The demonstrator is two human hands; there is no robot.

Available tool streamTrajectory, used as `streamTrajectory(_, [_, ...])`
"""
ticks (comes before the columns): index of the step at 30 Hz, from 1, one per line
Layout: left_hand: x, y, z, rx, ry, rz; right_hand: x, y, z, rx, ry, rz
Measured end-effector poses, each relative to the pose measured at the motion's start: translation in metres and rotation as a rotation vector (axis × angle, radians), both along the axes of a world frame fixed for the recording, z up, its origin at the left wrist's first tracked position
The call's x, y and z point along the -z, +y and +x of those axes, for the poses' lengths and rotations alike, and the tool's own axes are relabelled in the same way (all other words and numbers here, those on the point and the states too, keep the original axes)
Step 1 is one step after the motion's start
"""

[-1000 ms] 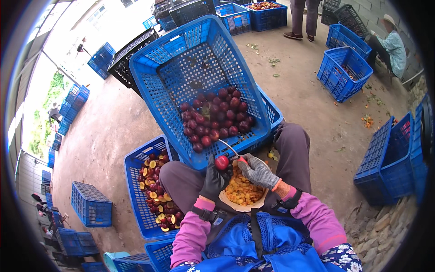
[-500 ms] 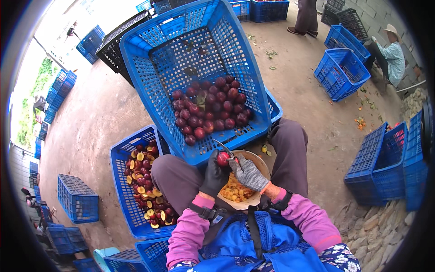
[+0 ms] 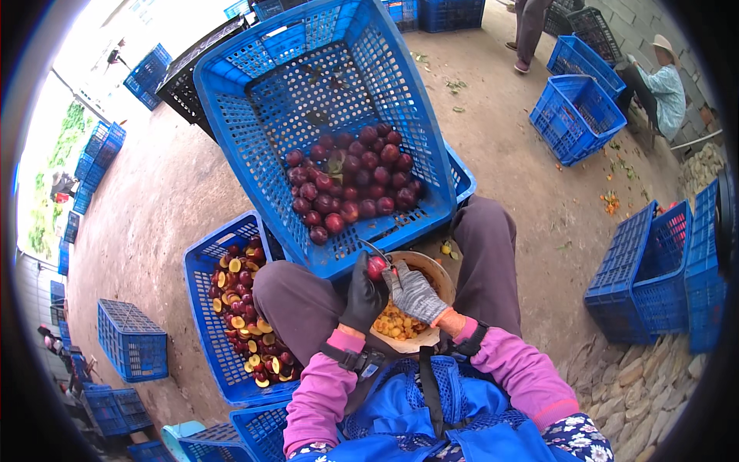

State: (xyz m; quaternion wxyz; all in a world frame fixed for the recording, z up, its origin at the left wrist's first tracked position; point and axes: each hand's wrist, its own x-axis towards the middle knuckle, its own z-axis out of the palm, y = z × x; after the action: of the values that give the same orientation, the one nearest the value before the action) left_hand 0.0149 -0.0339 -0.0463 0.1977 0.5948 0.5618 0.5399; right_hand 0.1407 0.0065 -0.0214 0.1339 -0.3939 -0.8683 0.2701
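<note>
A red plum (image 3: 376,267) is gripped in the fingers of my left hand (image 3: 362,300), which wears a black glove. In a grey knit glove, my right hand (image 3: 416,294) closes around a small knife whose thin curved blade (image 3: 375,248) lies against the plum; its handle is mostly hidden. Beneath both hands, between my knees, a round pale tub (image 3: 444,279) holds orange-yellow pits and pulp (image 3: 398,322). Just ahead, a tilted blue crate (image 3: 431,146) has whole dark-red plums (image 3: 358,177) gathered at its near end.
By my left knee stands a blue crate (image 3: 202,323) of halved plums (image 3: 250,308). More blue crates flank me at left (image 3: 132,339) and right (image 3: 616,285). A seated person (image 3: 663,92) and a walking person's legs (image 3: 530,31) are at the far right. Stones (image 3: 631,393) edge the near right.
The far person's legs have shifted in their stride. My view has moved slightly. Both hands stay together at the plum, with the right wrist turned a little.
</note>
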Motion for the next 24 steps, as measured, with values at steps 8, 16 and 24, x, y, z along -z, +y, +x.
streamTrajectory(8, [0.000,0.008,0.009,-0.219,-0.150,-0.090,0.032,-0.009,-0.018,0.023,0.035,0.394])
streamTrajectory(16, [-0.008,0.006,0.010,-0.337,0.074,-0.063,0.015,-0.006,-0.027,0.143,0.003,0.055])
streamTrajectory(24, [-0.018,0.005,-0.003,-0.210,0.328,0.017,0.027,0.000,-0.020,-0.090,0.107,0.400])
